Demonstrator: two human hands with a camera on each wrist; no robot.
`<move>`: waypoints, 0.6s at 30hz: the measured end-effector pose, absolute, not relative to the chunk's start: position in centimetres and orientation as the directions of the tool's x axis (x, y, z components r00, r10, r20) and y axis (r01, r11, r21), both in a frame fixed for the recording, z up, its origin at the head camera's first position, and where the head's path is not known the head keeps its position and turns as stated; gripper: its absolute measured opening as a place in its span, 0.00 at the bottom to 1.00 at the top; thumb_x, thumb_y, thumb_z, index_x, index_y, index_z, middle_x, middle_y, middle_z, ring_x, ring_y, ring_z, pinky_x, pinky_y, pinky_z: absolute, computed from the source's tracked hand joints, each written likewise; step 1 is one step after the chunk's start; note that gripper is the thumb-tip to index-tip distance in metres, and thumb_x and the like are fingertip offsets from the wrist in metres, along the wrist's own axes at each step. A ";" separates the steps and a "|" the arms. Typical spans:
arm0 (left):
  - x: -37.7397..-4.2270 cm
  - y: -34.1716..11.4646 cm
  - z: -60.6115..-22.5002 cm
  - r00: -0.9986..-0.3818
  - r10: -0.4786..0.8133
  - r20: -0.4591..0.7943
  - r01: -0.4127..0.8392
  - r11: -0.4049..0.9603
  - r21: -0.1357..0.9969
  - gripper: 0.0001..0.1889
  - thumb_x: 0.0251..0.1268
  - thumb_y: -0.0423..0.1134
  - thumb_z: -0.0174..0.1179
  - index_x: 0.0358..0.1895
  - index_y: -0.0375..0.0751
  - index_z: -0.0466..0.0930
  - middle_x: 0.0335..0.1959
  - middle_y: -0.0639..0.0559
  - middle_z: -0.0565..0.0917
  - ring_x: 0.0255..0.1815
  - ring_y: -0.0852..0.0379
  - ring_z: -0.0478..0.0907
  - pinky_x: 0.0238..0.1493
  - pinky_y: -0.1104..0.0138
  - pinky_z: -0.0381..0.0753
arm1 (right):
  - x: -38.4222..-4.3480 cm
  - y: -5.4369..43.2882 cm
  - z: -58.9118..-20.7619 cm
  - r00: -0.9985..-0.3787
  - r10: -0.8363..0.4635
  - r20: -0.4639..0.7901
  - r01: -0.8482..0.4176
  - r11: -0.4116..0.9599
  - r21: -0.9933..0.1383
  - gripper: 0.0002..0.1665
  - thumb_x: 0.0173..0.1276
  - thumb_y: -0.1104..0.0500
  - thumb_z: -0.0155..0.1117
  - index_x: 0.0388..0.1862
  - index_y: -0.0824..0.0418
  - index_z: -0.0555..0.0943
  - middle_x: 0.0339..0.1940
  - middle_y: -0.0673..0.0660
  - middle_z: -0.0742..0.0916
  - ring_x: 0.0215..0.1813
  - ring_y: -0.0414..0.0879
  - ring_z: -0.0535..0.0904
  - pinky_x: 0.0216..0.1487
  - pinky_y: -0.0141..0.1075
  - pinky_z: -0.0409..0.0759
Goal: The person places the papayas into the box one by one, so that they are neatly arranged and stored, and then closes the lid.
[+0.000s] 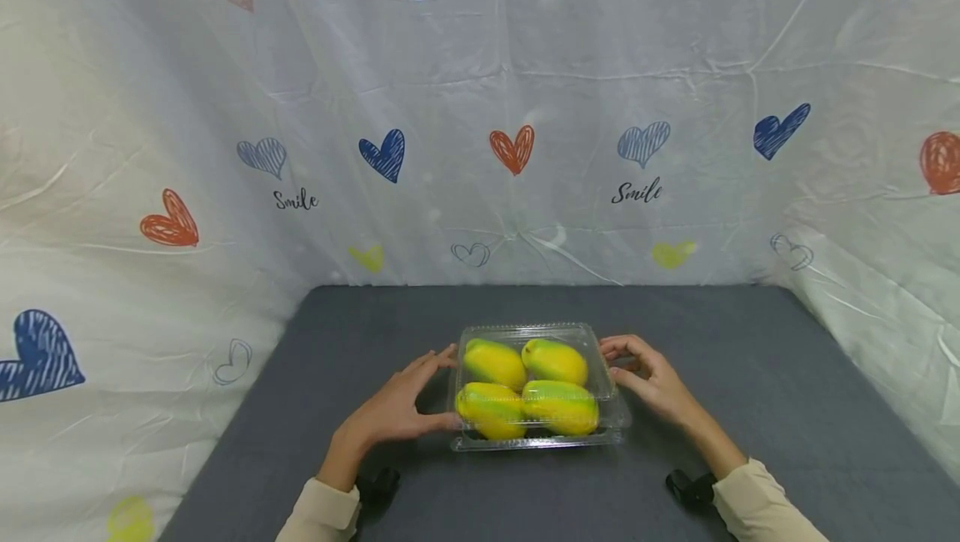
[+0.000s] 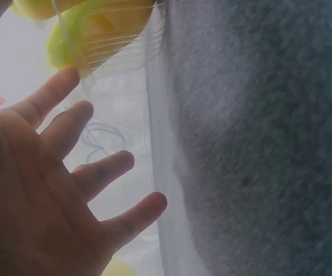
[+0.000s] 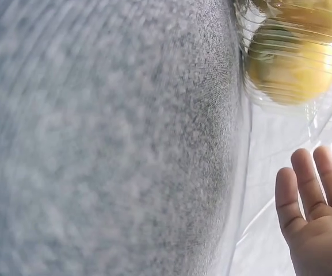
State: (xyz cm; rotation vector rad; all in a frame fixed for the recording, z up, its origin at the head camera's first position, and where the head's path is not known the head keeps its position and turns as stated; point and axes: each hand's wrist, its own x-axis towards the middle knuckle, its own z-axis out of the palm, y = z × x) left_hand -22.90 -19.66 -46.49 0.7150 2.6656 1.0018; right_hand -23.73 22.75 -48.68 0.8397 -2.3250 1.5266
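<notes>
A clear plastic clamshell box (image 1: 540, 443) sits on the grey table with several yellow-green mangoes inside, one of them a mango (image 1: 555, 361) at the back right. Its lid lies over the fruit, a little askew from the base along the front and right. My left hand (image 1: 401, 404) is at the box's left side, fingers spread and thumb by the front corner. In the left wrist view, a fingertip is right at the edge of the ridged plastic wall. At the right side is my right hand (image 1: 652, 379), its fingers relaxed and lightly bent, fingertips close to the lid's edge.
A dark grey cloth covers the table (image 1: 390, 317). Behind it and at both sides hangs a white curtain (image 1: 570, 108) printed with hearts and the word "Smile". Dark straps (image 1: 378, 488) are on both wrists, next to beige sleeves (image 1: 322, 513).
</notes>
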 end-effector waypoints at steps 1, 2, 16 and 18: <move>-22.9 -19.8 -46.5 -0.858 0.513 -0.022 0.370 0.647 0.667 0.39 0.63 0.64 0.66 0.76 0.67 0.63 0.84 0.65 0.51 0.86 0.40 0.45 0.73 0.26 0.50 | -23.7 22.8 -48.7 -0.813 -0.336 0.475 -0.571 0.303 -0.763 0.17 0.72 0.72 0.59 0.57 0.67 0.79 0.57 0.66 0.82 0.52 0.42 0.80 0.45 0.35 0.81; -23.0 -19.9 -46.4 -0.855 0.519 -0.022 0.371 0.641 0.672 0.38 0.64 0.63 0.66 0.76 0.66 0.62 0.84 0.63 0.52 0.85 0.39 0.45 0.73 0.26 0.51 | -23.6 22.8 -48.7 -0.819 -0.338 0.463 -0.562 0.318 -0.763 0.17 0.72 0.71 0.59 0.58 0.66 0.79 0.57 0.65 0.82 0.52 0.43 0.81 0.45 0.35 0.81; -23.4 -20.6 -46.0 -0.847 0.528 -0.059 0.293 0.558 0.776 0.34 0.76 0.56 0.57 0.79 0.58 0.55 0.79 0.49 0.66 0.78 0.42 0.65 0.68 0.38 0.73 | -23.1 23.1 -48.4 -0.859 -0.426 0.284 -0.409 0.237 -0.881 0.26 0.80 0.65 0.52 0.73 0.70 0.67 0.62 0.75 0.77 0.52 0.35 0.79 0.43 0.36 0.85; -23.3 -20.4 -45.9 -0.844 0.531 -0.073 0.285 0.560 0.778 0.35 0.73 0.57 0.60 0.78 0.60 0.56 0.79 0.49 0.66 0.79 0.42 0.64 0.68 0.38 0.72 | -23.0 23.2 -48.4 -0.856 -0.452 0.250 -0.379 0.220 -0.899 0.28 0.80 0.65 0.50 0.75 0.70 0.63 0.60 0.75 0.77 0.49 0.35 0.80 0.43 0.35 0.84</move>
